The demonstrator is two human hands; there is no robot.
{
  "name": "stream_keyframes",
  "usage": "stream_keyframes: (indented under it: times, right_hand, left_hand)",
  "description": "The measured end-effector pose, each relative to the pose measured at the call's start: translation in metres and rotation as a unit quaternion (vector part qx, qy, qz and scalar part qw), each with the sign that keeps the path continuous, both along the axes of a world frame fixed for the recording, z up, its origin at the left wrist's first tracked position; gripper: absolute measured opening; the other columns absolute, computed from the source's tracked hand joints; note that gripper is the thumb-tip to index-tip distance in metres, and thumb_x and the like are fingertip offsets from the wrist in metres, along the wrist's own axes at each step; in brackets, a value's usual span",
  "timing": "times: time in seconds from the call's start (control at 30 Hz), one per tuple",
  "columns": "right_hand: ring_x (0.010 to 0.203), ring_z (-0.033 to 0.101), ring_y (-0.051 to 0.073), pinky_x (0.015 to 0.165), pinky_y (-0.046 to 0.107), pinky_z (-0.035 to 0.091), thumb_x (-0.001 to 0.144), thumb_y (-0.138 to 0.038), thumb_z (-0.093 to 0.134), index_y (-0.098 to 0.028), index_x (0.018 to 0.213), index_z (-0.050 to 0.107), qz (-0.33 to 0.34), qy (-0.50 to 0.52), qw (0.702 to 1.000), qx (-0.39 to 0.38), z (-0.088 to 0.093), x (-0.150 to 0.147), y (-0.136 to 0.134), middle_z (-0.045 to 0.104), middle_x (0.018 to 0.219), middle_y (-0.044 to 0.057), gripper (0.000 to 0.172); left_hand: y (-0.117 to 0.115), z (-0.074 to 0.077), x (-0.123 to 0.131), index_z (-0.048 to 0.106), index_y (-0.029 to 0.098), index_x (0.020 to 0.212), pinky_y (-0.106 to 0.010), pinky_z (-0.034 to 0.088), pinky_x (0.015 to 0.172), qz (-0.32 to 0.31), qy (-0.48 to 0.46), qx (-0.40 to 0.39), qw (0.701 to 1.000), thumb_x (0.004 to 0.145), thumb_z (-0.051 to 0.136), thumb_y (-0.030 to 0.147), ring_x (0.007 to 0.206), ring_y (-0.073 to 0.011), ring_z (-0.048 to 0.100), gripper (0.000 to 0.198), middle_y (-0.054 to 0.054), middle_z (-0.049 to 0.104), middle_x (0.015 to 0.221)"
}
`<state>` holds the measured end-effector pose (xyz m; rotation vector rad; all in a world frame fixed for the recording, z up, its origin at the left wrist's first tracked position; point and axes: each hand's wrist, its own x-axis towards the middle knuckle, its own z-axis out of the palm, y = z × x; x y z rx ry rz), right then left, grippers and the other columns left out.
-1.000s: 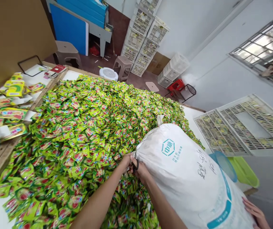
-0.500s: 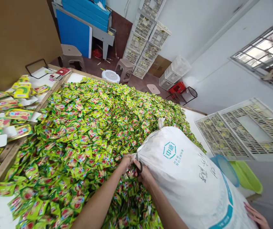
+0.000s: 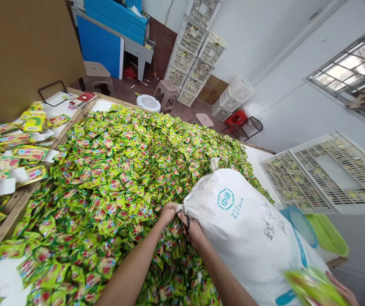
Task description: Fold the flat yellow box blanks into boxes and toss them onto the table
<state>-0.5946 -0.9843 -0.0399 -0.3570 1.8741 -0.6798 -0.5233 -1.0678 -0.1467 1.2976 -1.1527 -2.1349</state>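
Note:
A large white woven sack (image 3: pixel 246 229) with teal print and black handwriting lies over a heap of green and yellow candy packets (image 3: pixel 131 161). My left hand (image 3: pixel 169 213) pinches a corner of the sack at its near end. Just right of it, my right hand (image 3: pixel 192 229) is closed round the black handles of a pair of scissors (image 3: pixel 187 222), whose blades meet the sack by that corner. At the lower right, another person's hand (image 3: pixel 340 284) is by the sack, beside a blurred green packet (image 3: pixel 313 287).
Yellow printed boxes (image 3: pixel 29 153) lie left of a wooden rail (image 3: pixel 13 212). White crates (image 3: pixel 190 55) are stacked by the wall, and another crate (image 3: pixel 335 174) stands at the right near a blue basin (image 3: pixel 299 225) and a green basin (image 3: pixel 329 238). Stools (image 3: pixel 166 91) stand beyond the table.
A blurred green packet has appeared by the other person's hand at the lower right. My hands stay at the sack's corner with almost no movement.

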Motion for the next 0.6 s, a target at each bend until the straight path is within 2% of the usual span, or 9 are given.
stream_keyframes:
  times: [0.13,0.23,0.33,0.5,0.6]
  right_hand:
    - [0.033,0.019,0.003,0.034,0.023,0.007,0.071,-0.072,0.053,-0.019,0.051,0.044,0.015,-0.039,0.999,0.032,0.0,-0.006,-0.007,0.041,0.043,-0.002,0.058]
    - [0.035,0.02,0.003,0.035,0.019,0.009,0.074,-0.076,0.044,-0.017,0.055,0.046,0.012,-0.082,0.995,0.047,-0.001,-0.007,-0.016,0.044,0.046,-0.002,0.062]
    - [0.034,0.021,0.003,0.034,0.018,0.01,0.075,-0.074,0.045,-0.017,0.056,0.045,0.001,-0.089,0.995,0.052,-0.001,-0.005,-0.016,0.042,0.045,-0.004,0.059]
    - [0.033,0.017,0.003,0.034,0.02,0.009,0.075,-0.071,0.049,-0.019,0.055,0.043,-0.015,-0.061,0.997,0.044,0.003,-0.003,-0.004,0.039,0.043,-0.005,0.057]
    - [0.034,0.018,0.003,0.035,0.022,0.01,0.075,-0.076,0.042,-0.018,0.055,0.046,0.001,-0.074,0.997,0.036,0.005,-0.005,-0.008,0.044,0.047,-0.002,0.062]
  left_hand:
    - [0.003,-0.004,-0.002,0.06,0.011,0.089,-0.03,0.052,0.07,0.0,-0.007,0.009,1.0,0.089,0.055,0.031,0.077,-0.0137,0.06,0.021,-0.002,0.062,0.087]
    - [0.009,-0.008,-0.007,0.059,0.011,0.091,-0.027,0.051,0.062,0.004,-0.015,0.031,0.999,0.09,0.053,0.034,0.067,-0.0114,0.058,0.024,-0.001,0.06,0.08]
    - [0.011,-0.01,-0.009,0.058,0.011,0.091,-0.024,0.049,0.058,0.01,-0.015,0.039,0.999,0.091,0.051,0.034,0.062,-0.0094,0.055,0.024,0.0,0.058,0.076]
    - [0.006,-0.005,-0.001,0.059,0.011,0.084,-0.023,0.047,0.056,0.004,-0.003,0.032,0.999,0.09,0.053,0.033,0.059,-0.0085,0.052,0.023,0.002,0.056,0.071]
    - [0.008,-0.002,0.001,0.059,0.012,0.083,-0.023,0.046,0.055,0.011,0.006,0.04,0.999,0.09,0.053,0.033,0.058,-0.0083,0.052,0.024,0.002,0.056,0.07]
